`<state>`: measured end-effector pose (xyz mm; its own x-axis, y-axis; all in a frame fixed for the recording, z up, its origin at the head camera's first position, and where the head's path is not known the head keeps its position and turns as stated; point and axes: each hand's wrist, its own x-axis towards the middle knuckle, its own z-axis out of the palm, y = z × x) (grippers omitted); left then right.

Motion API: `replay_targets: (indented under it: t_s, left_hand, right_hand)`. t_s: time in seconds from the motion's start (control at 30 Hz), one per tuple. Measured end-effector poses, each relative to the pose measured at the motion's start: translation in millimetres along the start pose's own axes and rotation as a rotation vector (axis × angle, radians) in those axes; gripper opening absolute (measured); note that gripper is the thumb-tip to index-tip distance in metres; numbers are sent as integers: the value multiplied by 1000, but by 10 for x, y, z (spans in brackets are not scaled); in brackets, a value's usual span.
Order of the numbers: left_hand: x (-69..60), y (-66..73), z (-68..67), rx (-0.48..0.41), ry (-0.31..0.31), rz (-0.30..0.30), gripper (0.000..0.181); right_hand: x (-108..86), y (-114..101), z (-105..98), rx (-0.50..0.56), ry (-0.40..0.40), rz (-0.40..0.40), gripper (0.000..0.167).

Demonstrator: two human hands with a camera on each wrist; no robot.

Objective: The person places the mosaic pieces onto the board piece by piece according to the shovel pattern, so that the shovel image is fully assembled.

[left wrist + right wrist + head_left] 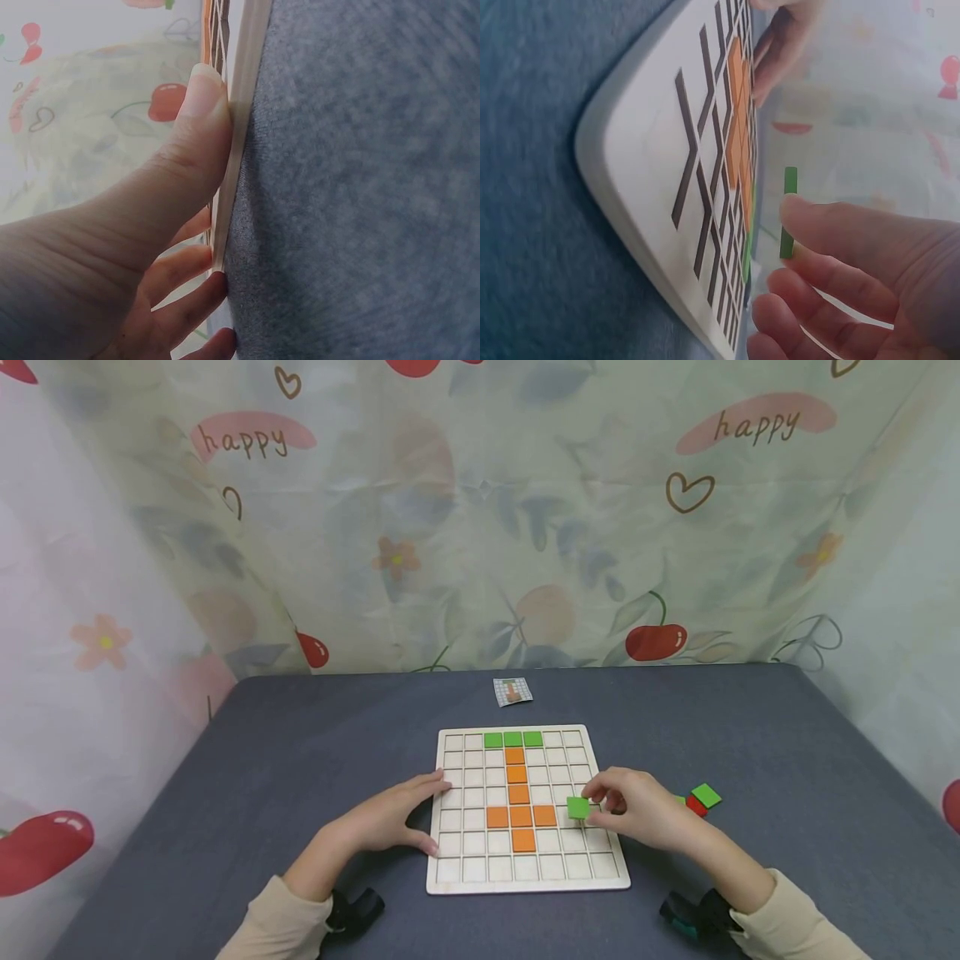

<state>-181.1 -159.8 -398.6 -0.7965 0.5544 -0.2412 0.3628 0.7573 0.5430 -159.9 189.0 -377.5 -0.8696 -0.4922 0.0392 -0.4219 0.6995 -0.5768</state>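
Observation:
A white grid board (465,864) lies on the dark cloth, with three green tiles (512,740) in its far row and several orange tiles (520,816) forming a column with a crossing row. My right hand (641,806) pinches a green square tile (578,808) between thumb and fingers above the board's right part; the right wrist view shows that green tile (788,214) edge-on, apart from the board. At the board's left edge rests my left hand (397,814), its thumb and fingertips touching the rim; the left wrist view shows the thumb (202,105) against that edge.
Right of the board, partly behind my right forearm, lie loose tiles: a green one (707,795), a red one (697,807) and a sliver of another green. A small printed card (513,692) lies beyond the board. Patterned curtain (480,527) hangs behind the table.

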Motion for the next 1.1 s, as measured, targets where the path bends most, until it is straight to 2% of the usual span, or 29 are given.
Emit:
replay_targets:
  t_s: [0.67, 0.83, 1.1]
  left_hand:
    - [7, -9, 7, -3, 0, -8, 86]
    - [-2, 1, 6, -5, 2, 0, 86]
    - [-5, -2, 5, -3, 8, 7, 86]
  right_hand:
    - [7, -136, 143, 62, -80, -48, 19]
    - [17, -158, 185, 58, -92, -66, 19]
    - [41, -208, 266, 18, -89, -52, 20]
